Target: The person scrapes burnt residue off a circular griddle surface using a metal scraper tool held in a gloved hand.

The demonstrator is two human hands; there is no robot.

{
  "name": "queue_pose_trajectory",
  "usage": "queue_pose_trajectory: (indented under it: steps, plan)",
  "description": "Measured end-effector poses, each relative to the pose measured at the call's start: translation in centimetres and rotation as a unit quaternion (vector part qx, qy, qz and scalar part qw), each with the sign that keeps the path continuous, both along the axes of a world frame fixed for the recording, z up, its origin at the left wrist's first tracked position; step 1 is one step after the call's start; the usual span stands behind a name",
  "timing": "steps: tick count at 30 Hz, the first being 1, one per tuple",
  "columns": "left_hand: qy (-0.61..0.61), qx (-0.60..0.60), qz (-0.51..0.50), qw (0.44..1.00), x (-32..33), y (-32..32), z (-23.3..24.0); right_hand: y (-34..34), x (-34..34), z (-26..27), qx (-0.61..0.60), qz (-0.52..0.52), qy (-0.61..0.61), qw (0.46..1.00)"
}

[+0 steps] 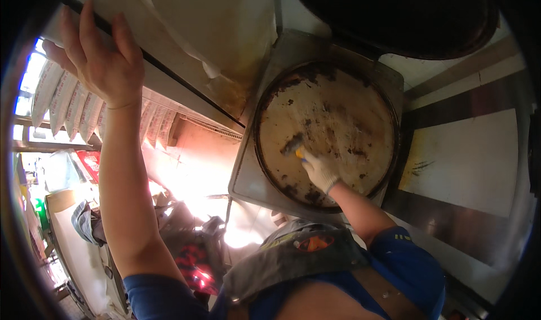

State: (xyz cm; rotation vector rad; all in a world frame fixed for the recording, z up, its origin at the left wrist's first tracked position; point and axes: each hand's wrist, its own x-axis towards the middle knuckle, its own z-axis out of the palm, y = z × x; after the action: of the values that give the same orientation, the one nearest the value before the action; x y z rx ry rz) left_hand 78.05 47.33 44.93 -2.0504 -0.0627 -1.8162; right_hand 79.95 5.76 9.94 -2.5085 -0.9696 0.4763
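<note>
My right hand [320, 171], in a pale knit glove, grips a scraper [295, 146] with a yellow handle. Its wide, dark blade is over the left part of a round griddle plate [351, 138], seemingly against the surface. Brown and black burnt residue marks the plate, thickest along its rim, with pale streaks across the middle. Bare and raised at the upper left, my left hand [110, 68] has its fingers spread over the dark edge strip of a light panel [186, 83]; whether it presses on the strip is hard to tell. It holds nothing visible.
The griddle's dark round lid [401, 11] stands raised behind it. On the right, a white sheet [469, 161] lies on a metal surface. Stained paper or film [219, 28] covers the panel at upper left. Printed packets [78, 108] hang in a row below my left hand.
</note>
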Motion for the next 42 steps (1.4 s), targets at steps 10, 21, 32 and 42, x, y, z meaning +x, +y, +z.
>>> queue_pose_trajectory:
  steps: [10, 21, 32, 42]
  plan:
    - [0.01, 0.026, 0.035, 0.999, -0.5, 1.0, -0.1, 12.6, 10.8, 2.9, -0.067, 0.139, 0.014, 0.988]
    - [0.041, 0.074, 0.053, 0.995, -1.3, 0.8, 0.7, 12.3, 13.6, 2.4, -0.029, 0.222, 0.008, 0.975]
    - [0.046, 0.084, 0.099, 0.991, -1.4, 0.8, 1.0, 11.8, 15.4, -1.8, 0.002, -0.03, 0.012, 0.999]
    - [0.043, 0.071, 0.107, 0.991, -1.7, 0.9, 0.7, 10.3, 18.9, 2.5, -0.122, -0.033, 0.037, 0.991]
